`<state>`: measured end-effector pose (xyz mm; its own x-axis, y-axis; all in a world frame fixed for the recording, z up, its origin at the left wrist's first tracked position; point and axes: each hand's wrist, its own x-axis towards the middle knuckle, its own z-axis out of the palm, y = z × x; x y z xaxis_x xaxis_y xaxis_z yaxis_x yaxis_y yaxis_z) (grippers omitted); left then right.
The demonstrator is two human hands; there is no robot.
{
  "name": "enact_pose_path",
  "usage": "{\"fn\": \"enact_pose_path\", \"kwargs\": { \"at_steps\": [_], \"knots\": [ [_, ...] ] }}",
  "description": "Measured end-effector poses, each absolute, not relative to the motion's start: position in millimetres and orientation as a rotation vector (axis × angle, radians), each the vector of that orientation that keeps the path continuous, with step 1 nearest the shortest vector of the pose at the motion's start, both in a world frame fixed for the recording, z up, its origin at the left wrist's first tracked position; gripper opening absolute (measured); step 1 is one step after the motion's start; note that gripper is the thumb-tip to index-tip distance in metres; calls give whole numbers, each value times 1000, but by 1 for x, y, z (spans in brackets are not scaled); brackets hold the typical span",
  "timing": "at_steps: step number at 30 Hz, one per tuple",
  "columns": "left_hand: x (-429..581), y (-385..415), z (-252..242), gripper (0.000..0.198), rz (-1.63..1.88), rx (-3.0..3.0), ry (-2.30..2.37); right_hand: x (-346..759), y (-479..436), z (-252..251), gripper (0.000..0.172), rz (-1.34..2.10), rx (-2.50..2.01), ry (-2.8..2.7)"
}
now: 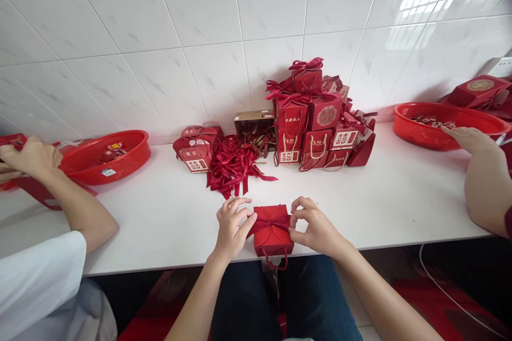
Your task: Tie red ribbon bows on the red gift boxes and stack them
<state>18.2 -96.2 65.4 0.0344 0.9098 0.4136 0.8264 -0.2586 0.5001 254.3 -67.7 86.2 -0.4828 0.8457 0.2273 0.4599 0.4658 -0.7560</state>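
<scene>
A small red gift box stands at the front edge of the white table, its flaps folded over one another on top. Across its lid lies a dark red ribbon, knotted in the middle like a bow. My left hand pinches the ribbon's left side between thumb and forefinger. On the other side, my right hand pinches the ribbon's right side. A cord handle hangs from the box over the table edge.
Loose ribbons lie ahead, beside an open carton and folded boxes. Ribboned boxes are stacked against the tiled wall. Red basins flank me, with a person's hand at each side.
</scene>
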Motion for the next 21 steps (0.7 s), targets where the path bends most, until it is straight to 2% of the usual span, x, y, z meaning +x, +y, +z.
{"fn": "enact_pose_path", "kwargs": {
  "at_steps": [9,21],
  "knots": [
    [23,-95,58,26,1090,2013,1967,251,-70,88,13,834,-1140,-2120],
    [23,-94,57,28,1213,1779,1895,253,-72,88,12,892,-1158,-2100]
  ]
}}
